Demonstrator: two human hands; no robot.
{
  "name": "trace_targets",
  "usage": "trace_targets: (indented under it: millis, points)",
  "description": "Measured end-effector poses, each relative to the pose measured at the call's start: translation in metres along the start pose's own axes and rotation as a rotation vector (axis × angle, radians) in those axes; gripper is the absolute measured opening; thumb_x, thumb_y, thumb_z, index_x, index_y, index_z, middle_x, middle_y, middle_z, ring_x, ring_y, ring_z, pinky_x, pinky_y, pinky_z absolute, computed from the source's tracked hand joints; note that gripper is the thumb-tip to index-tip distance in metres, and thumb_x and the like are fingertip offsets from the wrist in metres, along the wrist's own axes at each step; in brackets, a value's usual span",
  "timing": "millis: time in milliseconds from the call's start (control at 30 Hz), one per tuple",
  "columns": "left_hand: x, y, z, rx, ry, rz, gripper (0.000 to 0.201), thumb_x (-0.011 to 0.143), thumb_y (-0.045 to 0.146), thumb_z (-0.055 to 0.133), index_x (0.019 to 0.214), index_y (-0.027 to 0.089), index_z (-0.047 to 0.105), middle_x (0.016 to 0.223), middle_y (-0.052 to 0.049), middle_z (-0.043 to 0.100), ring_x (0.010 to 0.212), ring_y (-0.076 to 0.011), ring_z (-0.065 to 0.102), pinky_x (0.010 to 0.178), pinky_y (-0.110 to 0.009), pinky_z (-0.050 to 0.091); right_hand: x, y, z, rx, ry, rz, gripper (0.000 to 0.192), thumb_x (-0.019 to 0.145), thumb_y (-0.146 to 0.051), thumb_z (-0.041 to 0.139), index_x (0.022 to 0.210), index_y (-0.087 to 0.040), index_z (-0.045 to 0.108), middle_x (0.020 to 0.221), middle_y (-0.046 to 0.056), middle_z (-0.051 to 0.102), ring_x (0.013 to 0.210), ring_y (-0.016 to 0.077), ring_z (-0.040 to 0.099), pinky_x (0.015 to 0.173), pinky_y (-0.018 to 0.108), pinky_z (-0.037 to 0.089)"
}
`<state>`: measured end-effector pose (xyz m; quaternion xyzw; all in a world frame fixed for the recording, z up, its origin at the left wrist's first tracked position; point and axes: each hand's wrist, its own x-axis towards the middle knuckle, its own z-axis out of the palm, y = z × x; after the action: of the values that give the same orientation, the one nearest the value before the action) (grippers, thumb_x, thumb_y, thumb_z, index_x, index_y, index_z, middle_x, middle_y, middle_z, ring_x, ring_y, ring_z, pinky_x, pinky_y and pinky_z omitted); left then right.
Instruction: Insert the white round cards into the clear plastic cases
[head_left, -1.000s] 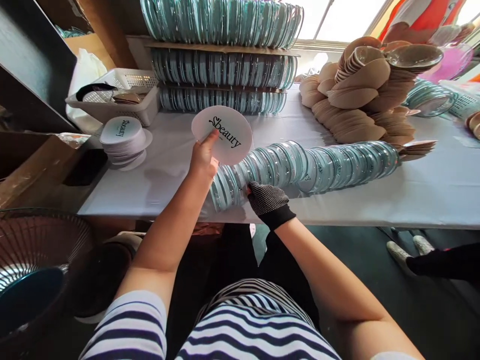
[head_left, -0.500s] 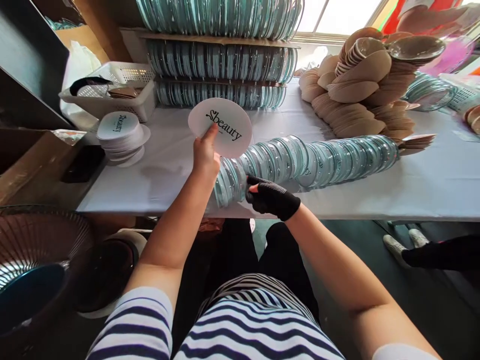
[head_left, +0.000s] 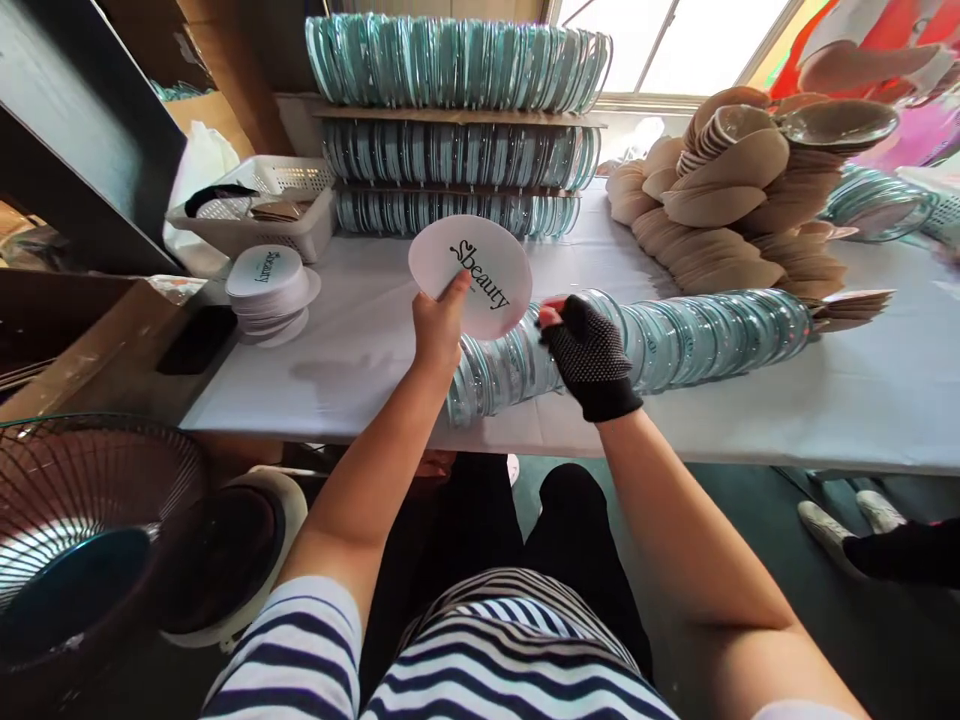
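White-clothed table (head_left: 360, 350), cluttered. My left hand (head_left: 437, 330) pinches a round white card printed "beauty" (head_left: 471, 275), held above the near end of a long row of clear teal-rimmed round lids (head_left: 660, 340). My gloved right hand (head_left: 589, 355) rests on that row, fingers curled; grip unclear. Stacked lid racks (head_left: 457, 130) far, tan pad heap (head_left: 735, 210) far right, white card stack (head_left: 268, 290) left.

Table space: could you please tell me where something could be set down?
The white table is bare between the card stack and the left hand, and in front of the lid row. Crowded at the back: stacked lids, tan pads.
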<state>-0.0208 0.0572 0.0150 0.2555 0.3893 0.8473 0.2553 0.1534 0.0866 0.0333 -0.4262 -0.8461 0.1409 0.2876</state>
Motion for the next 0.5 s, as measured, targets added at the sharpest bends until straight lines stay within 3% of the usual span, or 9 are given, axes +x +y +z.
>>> trace_targets:
  millis: [100, 200, 267, 333, 400, 467, 500]
  points:
    - [-0.007, 0.011, 0.004, -0.011, 0.019, 0.009, 0.037, 0.064, 0.032, 0.083, 0.095, 0.017, 0.069, 0.097, -0.005, 0.072, 0.104, -0.0233, 0.065, 0.095, -0.038, 0.051, 0.003, -0.012, 0.005, 0.046, 0.220, -0.149, 0.056, 0.092, -0.039, 0.044, 0.141, -0.014, 0.042, 0.140, 0.018, 0.052, 0.123, 0.0260, 0.056, 0.096, 0.043, 0.050]
    - [-0.017, 0.019, 0.007, -0.001, 0.122, -0.037, 0.029, 0.067, 0.026, 0.080, 0.091, 0.016, 0.069, 0.089, -0.004, 0.071, 0.091, -0.0217, 0.068, 0.085, -0.036, 0.054, -0.013, -0.035, 0.021, 0.038, 0.265, -0.371, 0.059, 0.087, -0.032, 0.050, 0.143, -0.015, 0.041, 0.147, 0.017, 0.045, 0.138, 0.0280, 0.040, 0.108, 0.049, 0.042]
    - [-0.022, 0.021, 0.008, 0.009, 0.154, -0.074, 0.025, 0.069, 0.026, 0.078, 0.090, 0.015, 0.068, 0.083, -0.004, 0.070, 0.084, -0.0216, 0.068, 0.079, -0.036, 0.054, -0.020, -0.046, 0.030, 0.133, 0.251, -0.419, 0.049, 0.087, -0.027, 0.048, 0.136, -0.018, 0.050, 0.137, 0.015, 0.056, 0.127, 0.0260, 0.052, 0.102, 0.045, 0.048]
    - [-0.019, 0.021, 0.003, 0.000, 0.129, -0.052, 0.027, 0.073, 0.032, 0.076, 0.093, 0.016, 0.067, 0.084, -0.004, 0.070, 0.084, -0.0214, 0.068, 0.077, -0.036, 0.055, -0.016, -0.048, 0.033, 0.298, 0.242, -0.277, 0.039, 0.087, -0.024, 0.044, 0.122, -0.016, 0.060, 0.109, 0.013, 0.070, 0.093, 0.0211, 0.067, 0.080, 0.037, 0.057]
    - [-0.007, 0.025, -0.012, -0.019, 0.117, 0.019, 0.029, 0.079, 0.040, 0.071, 0.097, 0.018, 0.064, 0.089, -0.004, 0.070, 0.086, -0.0207, 0.068, 0.078, -0.036, 0.055, -0.005, -0.042, 0.029, 0.464, 0.294, -0.027, 0.034, 0.087, -0.027, 0.042, 0.110, -0.015, 0.064, 0.083, 0.008, 0.070, 0.059, 0.0155, 0.062, 0.057, 0.030, 0.054]
    - [0.013, 0.034, -0.043, 0.041, 0.166, 0.100, 0.030, 0.087, 0.045, 0.061, 0.102, 0.019, 0.061, 0.096, -0.006, 0.069, 0.092, -0.0203, 0.068, 0.082, -0.036, 0.055, 0.003, -0.028, 0.016, 0.481, 0.403, 0.102, 0.030, 0.087, -0.033, 0.045, 0.101, -0.017, 0.067, 0.075, 0.005, 0.068, 0.051, 0.0139, 0.057, 0.051, 0.029, 0.050]
    - [0.023, 0.040, -0.064, 0.145, 0.209, 0.142, 0.031, 0.090, 0.045, 0.057, 0.107, 0.019, 0.059, 0.102, -0.007, 0.069, 0.098, -0.0201, 0.067, 0.085, -0.036, 0.055, 0.002, -0.021, 0.008, 0.423, 0.466, 0.094, 0.029, 0.086, -0.036, 0.048, 0.097, -0.018, 0.068, 0.077, 0.005, 0.069, 0.056, 0.0153, 0.059, 0.055, 0.031, 0.052]
